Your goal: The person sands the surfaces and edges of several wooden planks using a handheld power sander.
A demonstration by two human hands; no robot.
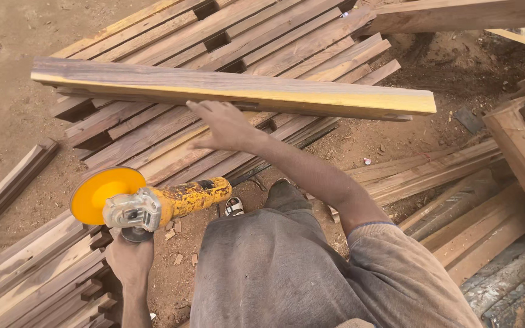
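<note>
Head view: left hand [130,260] grips yellow grinder [153,205] at lower left; right hand [226,126] grasps long plank [232,91] mid-frame, above stacked boards [256,36].

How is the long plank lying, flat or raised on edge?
Raised: the right hand lifts the long plank clear above the stacked timbers; whether one end rests on them, cannot tell.
</note>
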